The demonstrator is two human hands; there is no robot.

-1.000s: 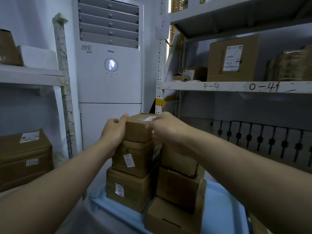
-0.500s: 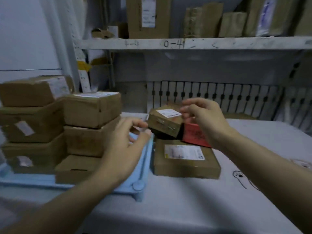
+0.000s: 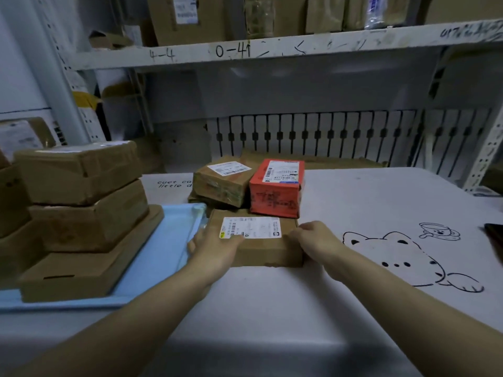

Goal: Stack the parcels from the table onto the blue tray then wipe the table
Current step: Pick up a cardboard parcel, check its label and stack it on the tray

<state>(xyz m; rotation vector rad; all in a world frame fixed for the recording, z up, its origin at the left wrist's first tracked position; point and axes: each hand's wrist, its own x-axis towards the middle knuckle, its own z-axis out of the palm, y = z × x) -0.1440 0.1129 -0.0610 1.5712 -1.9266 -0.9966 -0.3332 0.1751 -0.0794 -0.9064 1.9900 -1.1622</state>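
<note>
A flat brown parcel (image 3: 265, 251) with a white label lies on the white table (image 3: 272, 308) beside the blue tray (image 3: 166, 240). My left hand (image 3: 215, 247) grips its left edge, thumb on top. My right hand (image 3: 313, 240) curls round its right front corner. On its far part rest a red parcel (image 3: 275, 197) and a taped brown parcel (image 3: 220, 186), side by side. Several brown parcels (image 3: 81, 172) stand stacked on the tray at the left.
The tablecloth bears cat drawings (image 3: 394, 257) at the right. A dark flat object (image 3: 495, 235) lies at the right edge. A metal shelf (image 3: 272, 50) loaded with boxes hangs over the table's far side, and flat cardboard (image 3: 340, 160) lies behind the parcels.
My view swung right from the stack on the tray to the table. Both hands left the stacked boxes, came down, and now hold the flat brown parcel by its sides.
</note>
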